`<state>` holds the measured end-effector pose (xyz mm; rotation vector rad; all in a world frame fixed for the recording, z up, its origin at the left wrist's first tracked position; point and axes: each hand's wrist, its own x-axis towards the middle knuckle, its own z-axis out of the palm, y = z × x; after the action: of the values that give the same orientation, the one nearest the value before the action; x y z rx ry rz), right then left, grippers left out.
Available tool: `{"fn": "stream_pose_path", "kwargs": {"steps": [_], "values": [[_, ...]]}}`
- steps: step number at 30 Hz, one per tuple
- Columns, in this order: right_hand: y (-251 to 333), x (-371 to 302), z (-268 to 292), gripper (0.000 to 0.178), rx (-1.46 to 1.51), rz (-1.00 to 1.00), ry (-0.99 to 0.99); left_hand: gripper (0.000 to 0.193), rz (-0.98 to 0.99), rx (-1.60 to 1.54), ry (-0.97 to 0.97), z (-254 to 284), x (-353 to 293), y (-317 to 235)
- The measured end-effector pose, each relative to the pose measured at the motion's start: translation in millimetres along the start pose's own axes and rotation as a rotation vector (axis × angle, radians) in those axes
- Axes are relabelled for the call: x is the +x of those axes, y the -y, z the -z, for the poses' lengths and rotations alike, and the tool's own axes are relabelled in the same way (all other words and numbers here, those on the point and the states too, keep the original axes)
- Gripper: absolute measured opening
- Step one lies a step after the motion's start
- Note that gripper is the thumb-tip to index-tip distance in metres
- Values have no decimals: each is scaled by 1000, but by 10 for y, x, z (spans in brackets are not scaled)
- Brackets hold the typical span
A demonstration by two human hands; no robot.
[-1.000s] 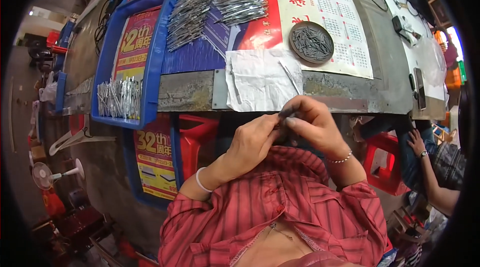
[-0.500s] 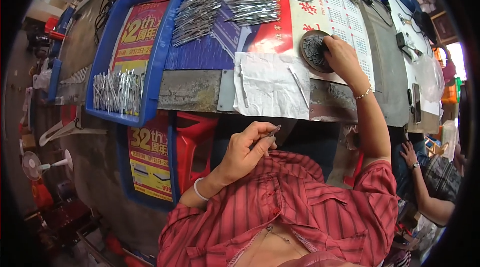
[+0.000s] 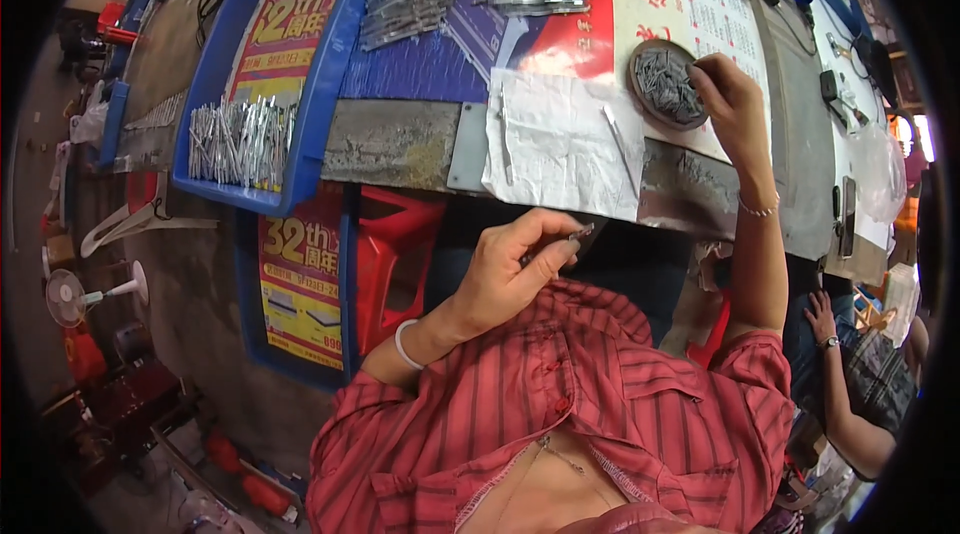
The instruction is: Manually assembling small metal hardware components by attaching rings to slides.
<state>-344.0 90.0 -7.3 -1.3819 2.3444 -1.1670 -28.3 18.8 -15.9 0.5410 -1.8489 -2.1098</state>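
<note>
Head view, one entry.

Right hand (image 3: 728, 99): stretched forward over the tabletop (image 3: 400, 139), fingers curled down at the far rim of a round dish (image 3: 665, 84) of small grey metal pins; whether a pin is pinched cannot be told (the knuckles hide the tips).

Left hand (image 3: 510, 269): held close to the chest, below the tabletop edge, fingers pinched on a slim dark metal piece (image 3: 578, 232). Its long axis runs up and to the right, its free end toward the dish.

Relation: the dish lies up and right of the piece, well apart; the right hand is the nearer to it.

Adjacent: white paper sheet (image 3: 565, 144); blue tray (image 3: 250, 134) of silvery strips.
</note>
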Motion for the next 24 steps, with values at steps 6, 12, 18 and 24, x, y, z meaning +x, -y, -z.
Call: {"fn": "stream_pose_path", "kwargs": {"steps": [6,12,18,24], "values": [[782,-791,-186,6,941,-375,295,17,-54,42,-44,-68,56,3],[873,-1080,-302,12,1069,-448,401,15,-103,121,-47,-125,87,-6],[899,-1146,-222,13,1067,-311,485,16,-177,212,-42,-120,58,-9],[945,-1166,-249,14,1109,-380,433,15,-196,247,-27,-117,46,-23]]}}
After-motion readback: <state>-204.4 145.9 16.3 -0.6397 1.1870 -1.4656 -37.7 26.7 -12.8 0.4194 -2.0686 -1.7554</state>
